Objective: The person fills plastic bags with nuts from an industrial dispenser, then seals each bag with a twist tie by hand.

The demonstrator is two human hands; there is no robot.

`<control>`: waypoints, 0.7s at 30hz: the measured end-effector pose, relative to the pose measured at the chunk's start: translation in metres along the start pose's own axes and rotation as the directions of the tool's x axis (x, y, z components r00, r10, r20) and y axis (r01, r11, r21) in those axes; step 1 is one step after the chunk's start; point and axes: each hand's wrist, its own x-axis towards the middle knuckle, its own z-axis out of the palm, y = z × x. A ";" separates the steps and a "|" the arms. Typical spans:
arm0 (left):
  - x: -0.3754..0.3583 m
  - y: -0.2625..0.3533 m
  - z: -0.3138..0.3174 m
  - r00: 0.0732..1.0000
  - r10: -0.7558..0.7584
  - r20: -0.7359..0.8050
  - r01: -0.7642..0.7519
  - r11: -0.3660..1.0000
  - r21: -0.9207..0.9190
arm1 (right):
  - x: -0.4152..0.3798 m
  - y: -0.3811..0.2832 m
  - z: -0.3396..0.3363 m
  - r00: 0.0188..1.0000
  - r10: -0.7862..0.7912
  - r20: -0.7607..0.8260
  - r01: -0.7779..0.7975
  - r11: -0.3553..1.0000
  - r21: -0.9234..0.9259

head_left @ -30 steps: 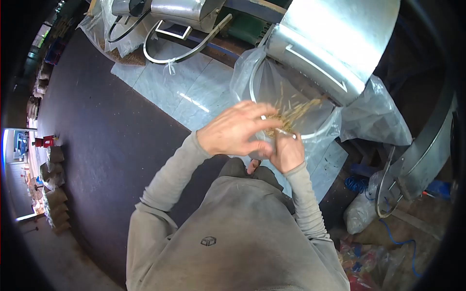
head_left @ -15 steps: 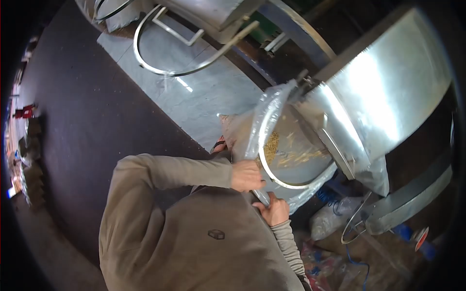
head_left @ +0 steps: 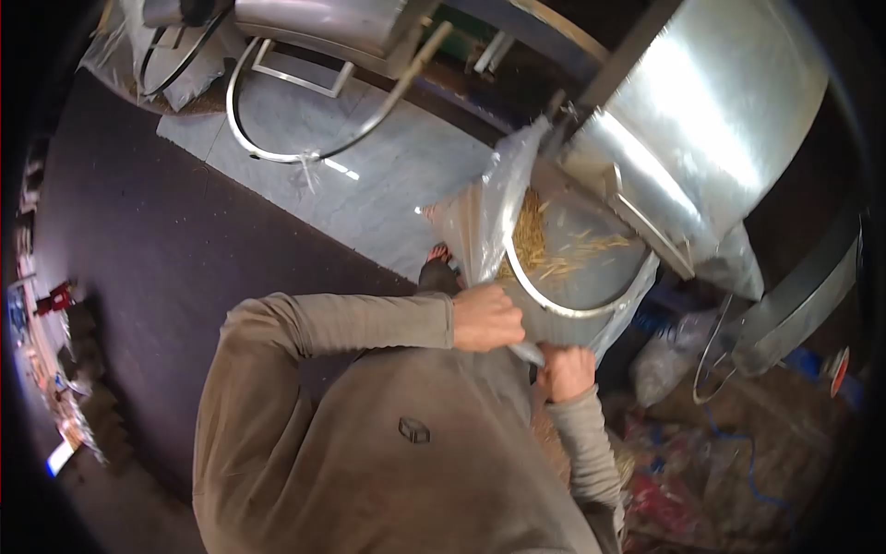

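A clear plastic bag [head_left: 503, 203] hangs at a curved metal ring [head_left: 563, 312] below a shiny metal chute [head_left: 683, 120]. Yellowish elongated pieces [head_left: 531, 231] lie inside it. My left hand [head_left: 487, 318] is closed on the bag's near edge, just left of the ring. Close by on the right, my right hand [head_left: 566, 371] has its fingers wrapped round the same edge. A twisted strip of plastic stretches between the two hands. The fingertips of both are partly hidden.
A second metal ring [head_left: 277, 155] with a handle stands over grey floor sheeting [head_left: 369, 198] at the upper left. Dark floor [head_left: 166, 277] lies on the left. To the right are a filled plastic bag [head_left: 666, 365], a blue cord [head_left: 752, 471] and a curved metal part [head_left: 794, 305].
The view has shifted. Both hands have moved right relative to my body, still holding the bag's edge. More of the yellowish pieces show in the bag.
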 end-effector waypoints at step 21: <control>0.098 0.002 0.041 0.814 -0.486 -0.317 0.537 0.839 0.092 | 0.028 0.100 -0.026 0.992 0.006 -0.125 0.012 0.990 0.142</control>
